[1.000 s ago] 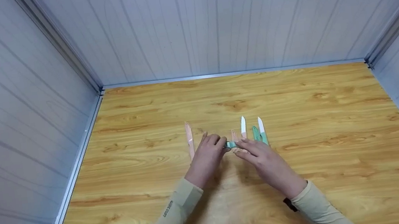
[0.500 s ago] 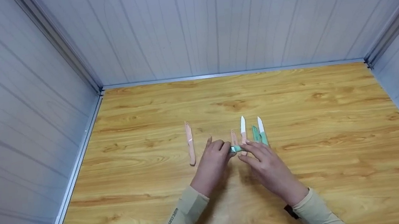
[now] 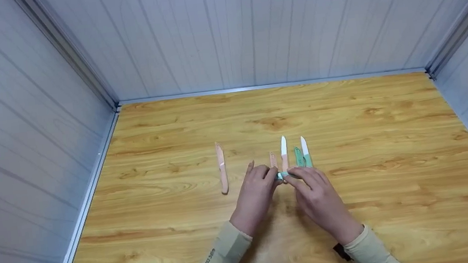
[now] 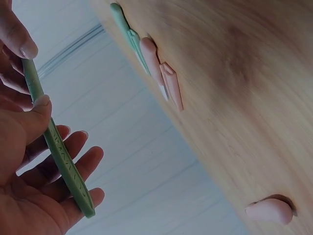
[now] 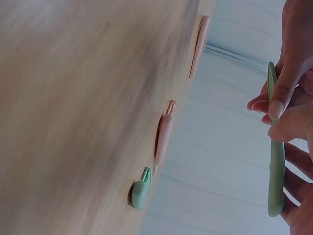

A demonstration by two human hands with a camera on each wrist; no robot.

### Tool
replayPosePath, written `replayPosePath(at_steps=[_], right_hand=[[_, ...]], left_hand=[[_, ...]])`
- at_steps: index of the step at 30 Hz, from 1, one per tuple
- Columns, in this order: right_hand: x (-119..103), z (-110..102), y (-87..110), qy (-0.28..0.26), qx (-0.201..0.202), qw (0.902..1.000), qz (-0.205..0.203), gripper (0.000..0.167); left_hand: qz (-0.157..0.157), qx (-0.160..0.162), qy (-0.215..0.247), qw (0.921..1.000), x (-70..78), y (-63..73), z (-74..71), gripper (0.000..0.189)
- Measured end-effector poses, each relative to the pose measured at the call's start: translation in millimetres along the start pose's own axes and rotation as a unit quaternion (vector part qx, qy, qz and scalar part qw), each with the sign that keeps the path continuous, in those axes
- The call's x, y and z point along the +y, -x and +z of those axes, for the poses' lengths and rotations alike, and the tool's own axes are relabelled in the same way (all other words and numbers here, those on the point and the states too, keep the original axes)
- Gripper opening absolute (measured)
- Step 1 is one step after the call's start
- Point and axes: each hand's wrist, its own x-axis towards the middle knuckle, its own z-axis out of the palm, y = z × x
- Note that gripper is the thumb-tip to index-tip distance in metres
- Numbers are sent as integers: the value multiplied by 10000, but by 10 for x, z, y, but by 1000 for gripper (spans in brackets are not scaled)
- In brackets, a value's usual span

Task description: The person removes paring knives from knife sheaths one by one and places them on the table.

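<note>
Between both hands, raised over the table, is a green knife (image 5: 277, 181) with its sheath on the blade. My left hand (image 3: 257, 193) holds the patterned sheath (image 4: 66, 161) with thumb and fingers. My right hand (image 3: 320, 197) pinches the handle side, its thumb close to the left thumb in the right wrist view. Just beyond the hands lie a pink sheath (image 3: 272, 159), a pink-handled knife (image 3: 284, 152) with bare white blade, a green sheath (image 3: 298, 155) and a green-handled knife (image 3: 305, 147), also bare-bladed. The hands partly cover these handles in the head view.
A pink knife in its sheath (image 3: 222, 168) lies apart, left of the left hand. The wood-grain table (image 3: 152, 159) is bounded by pale panel walls (image 3: 230, 29) at the back and both sides.
Both hands have moved slightly right and toward the body with the green knife, drawing closer together. The pink sheathed knife at left has come fully into sight. Things on the table stay put.
</note>
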Motion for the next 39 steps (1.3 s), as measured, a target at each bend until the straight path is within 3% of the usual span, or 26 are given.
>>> replayPosePath(at_steps=[21,28,39], right_hand=[[-36,-19,27,-75,218,9945,1019,36],[-11,-31,-3,-216,604,9945,831,33],[12,-86,0,-242,414,9924,1134,34]], left_hand=[[-338,577,51,9977,239,60,111,20],[-401,593,-31,9974,291,47,101,22],[-243,385,-179,9988,295,61,36,29]])
